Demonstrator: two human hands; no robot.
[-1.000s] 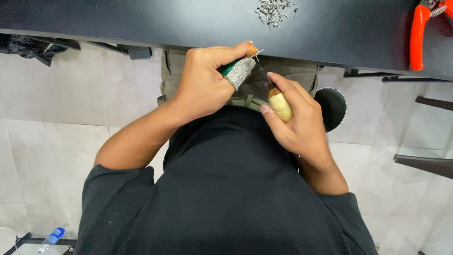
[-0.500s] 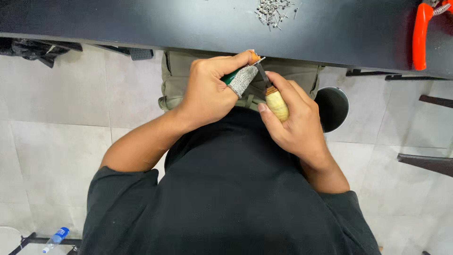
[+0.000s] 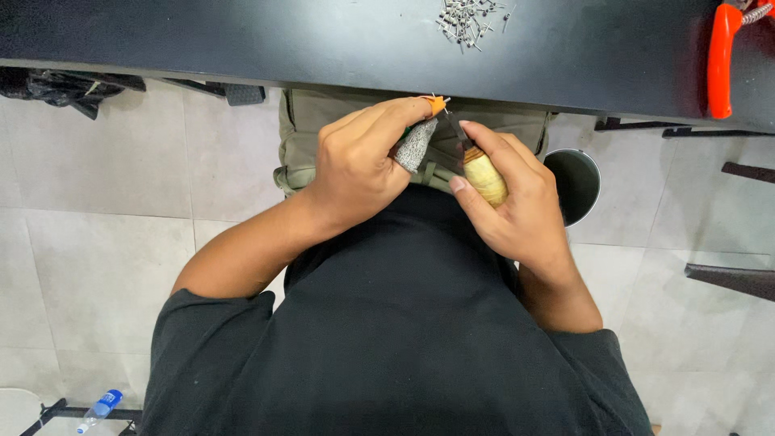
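small orange piece point(image 3: 436, 104) pinched in left hand point(image 3: 359, 165), upper centre, raised slightly since a second ago | grey thumb guard point(image 3: 415, 146) worn | wooden-handled blade point(image 3: 483, 173) clasped in right hand point(image 3: 517, 202), kept close | metal bits point(image 3: 468, 18) heaped on black bench point(image 3: 242, 32)

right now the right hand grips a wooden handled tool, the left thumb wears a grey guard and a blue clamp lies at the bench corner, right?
Not quite: the clamp is orange, not blue, as the head view shows. The right hand does grip the wooden handled tool, and the left hand thumb wears the grey guard.
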